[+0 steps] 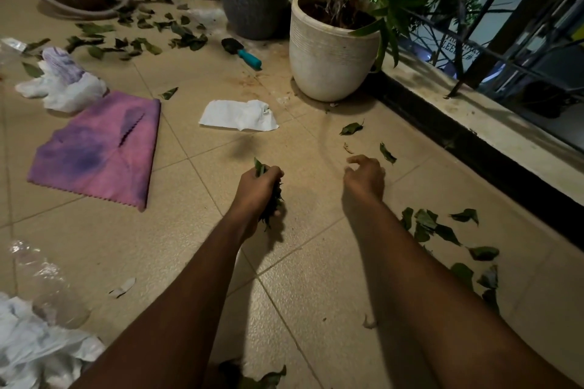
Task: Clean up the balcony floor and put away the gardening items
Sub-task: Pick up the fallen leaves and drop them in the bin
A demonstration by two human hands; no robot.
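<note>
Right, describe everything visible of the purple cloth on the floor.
The purple cloth is a pink-to-violet sheet, seemingly soft microfibre, blotched with darker blue-purple patches. Its edges are cut in a zigzag. It lies flat on the tiled floor, folded over so one zigzag edge crosses its top face. A crumpled white tissue meets its far corner. The left hand and right hand do not touch it.

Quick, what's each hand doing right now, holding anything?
Left hand: closed round a bunch of leaves.
Right hand: open, fingers loosely curled, holding nothing.
</note>
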